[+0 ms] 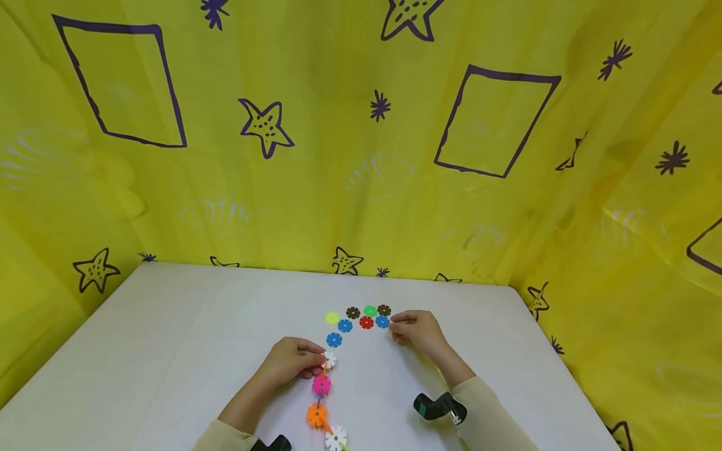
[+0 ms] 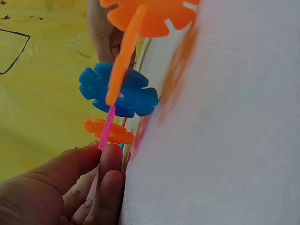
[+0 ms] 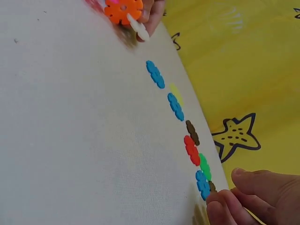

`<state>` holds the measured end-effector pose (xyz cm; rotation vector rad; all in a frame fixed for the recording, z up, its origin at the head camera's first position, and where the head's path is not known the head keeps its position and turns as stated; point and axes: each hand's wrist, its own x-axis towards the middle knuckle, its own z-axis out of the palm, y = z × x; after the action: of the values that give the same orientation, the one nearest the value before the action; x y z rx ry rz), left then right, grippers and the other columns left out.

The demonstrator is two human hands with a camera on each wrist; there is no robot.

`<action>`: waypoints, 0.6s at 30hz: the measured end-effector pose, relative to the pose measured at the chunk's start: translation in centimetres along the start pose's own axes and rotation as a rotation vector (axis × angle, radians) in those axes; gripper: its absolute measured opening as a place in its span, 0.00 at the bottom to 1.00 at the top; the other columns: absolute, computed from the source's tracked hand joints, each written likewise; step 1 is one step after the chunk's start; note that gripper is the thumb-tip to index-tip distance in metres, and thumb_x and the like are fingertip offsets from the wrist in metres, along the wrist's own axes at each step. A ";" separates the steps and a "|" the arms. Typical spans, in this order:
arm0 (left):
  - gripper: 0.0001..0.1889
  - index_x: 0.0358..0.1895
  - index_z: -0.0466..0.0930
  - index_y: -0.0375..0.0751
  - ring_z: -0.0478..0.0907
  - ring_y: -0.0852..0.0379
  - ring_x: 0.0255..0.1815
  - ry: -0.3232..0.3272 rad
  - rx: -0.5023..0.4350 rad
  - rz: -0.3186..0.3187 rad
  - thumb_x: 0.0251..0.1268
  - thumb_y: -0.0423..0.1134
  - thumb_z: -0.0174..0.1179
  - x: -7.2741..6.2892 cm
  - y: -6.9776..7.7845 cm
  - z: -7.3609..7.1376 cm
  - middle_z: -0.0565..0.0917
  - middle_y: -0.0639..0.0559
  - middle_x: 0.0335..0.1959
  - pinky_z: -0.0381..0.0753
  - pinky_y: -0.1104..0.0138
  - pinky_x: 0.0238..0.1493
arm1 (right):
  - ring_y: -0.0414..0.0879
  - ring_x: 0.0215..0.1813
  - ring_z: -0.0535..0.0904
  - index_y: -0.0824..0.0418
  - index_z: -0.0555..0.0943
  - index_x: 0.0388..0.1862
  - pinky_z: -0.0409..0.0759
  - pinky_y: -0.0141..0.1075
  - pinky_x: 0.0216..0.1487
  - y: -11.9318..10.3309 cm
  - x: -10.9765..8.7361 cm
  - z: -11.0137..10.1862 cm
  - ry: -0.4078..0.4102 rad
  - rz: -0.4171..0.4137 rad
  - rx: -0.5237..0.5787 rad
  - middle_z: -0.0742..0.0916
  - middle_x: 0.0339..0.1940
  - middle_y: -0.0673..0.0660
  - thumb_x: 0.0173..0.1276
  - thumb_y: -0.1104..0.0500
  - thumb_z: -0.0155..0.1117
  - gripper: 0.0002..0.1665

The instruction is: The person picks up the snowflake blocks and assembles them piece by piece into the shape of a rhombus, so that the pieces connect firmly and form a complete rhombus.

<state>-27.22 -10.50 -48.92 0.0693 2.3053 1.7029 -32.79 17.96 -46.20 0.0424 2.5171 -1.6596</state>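
My left hand [image 1: 292,360] pinches a white notched disc [image 1: 329,359] at the upper end of a chain of linked plastic snowflake discs. Down the chain come a pink disc [image 1: 321,384], an orange disc [image 1: 316,415] and another white disc [image 1: 336,438]. In the left wrist view a blue disc [image 2: 136,96] of the chain shows beyond the thumb and fingers. My right hand [image 1: 418,330] is at the right end of the loose discs, its fingertips close beside a blue disc [image 1: 382,322] and a brown disc [image 1: 384,310]. Nothing shows between its thumb and fingers.
Other loose discs lie flat on the white table [image 1: 214,326]: green [image 1: 370,311], red [image 1: 366,322], brown [image 1: 353,312], yellow [image 1: 333,318] and two blue ones, the nearer blue disc [image 1: 334,340] just beyond my left hand. A yellow patterned curtain [image 1: 316,188] surrounds the table.
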 end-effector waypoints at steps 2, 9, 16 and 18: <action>0.14 0.44 0.85 0.31 0.81 0.61 0.24 -0.002 -0.002 0.001 0.60 0.38 0.69 0.0 -0.1 0.0 0.87 0.50 0.26 0.85 0.69 0.30 | 0.43 0.28 0.84 0.71 0.85 0.42 0.86 0.34 0.34 0.0 0.9 0.2 0.039 0.013 -0.019 0.89 0.30 0.59 0.62 0.66 0.70 0.10; 0.14 0.44 0.85 0.30 0.81 0.61 0.23 -0.006 -0.008 0.012 0.60 0.38 0.69 0.0 -0.1 0.2 0.86 0.50 0.25 0.85 0.68 0.30 | 0.42 0.28 0.82 0.69 0.85 0.42 0.86 0.32 0.35 -0.4 2.3 0.7 0.063 0.053 -0.133 0.88 0.33 0.57 0.62 0.62 0.72 0.12; 0.14 0.44 0.84 0.28 0.81 0.63 0.23 -0.015 -0.039 0.024 0.60 0.36 0.68 -0.2 0.1 0.0 0.87 0.49 0.26 0.85 0.70 0.29 | 0.41 0.24 0.79 0.67 0.86 0.35 0.80 0.29 0.26 -0.1 2.9 1.3 0.136 -0.004 -0.198 0.87 0.27 0.55 0.55 0.59 0.78 0.14; 0.14 0.44 0.84 0.27 0.80 0.63 0.23 -0.020 -0.050 0.030 0.60 0.35 0.68 -0.2 0.1 0.0 0.87 0.49 0.27 0.84 0.70 0.29 | 0.41 0.24 0.78 0.66 0.86 0.33 0.77 0.28 0.25 0.0 2.9 1.5 0.155 -0.013 -0.204 0.86 0.26 0.55 0.51 0.58 0.81 0.15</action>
<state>-27.03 -10.55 -48.76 0.1107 2.2567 1.7656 -35.56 16.45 -47.13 0.1401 2.7939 -1.4473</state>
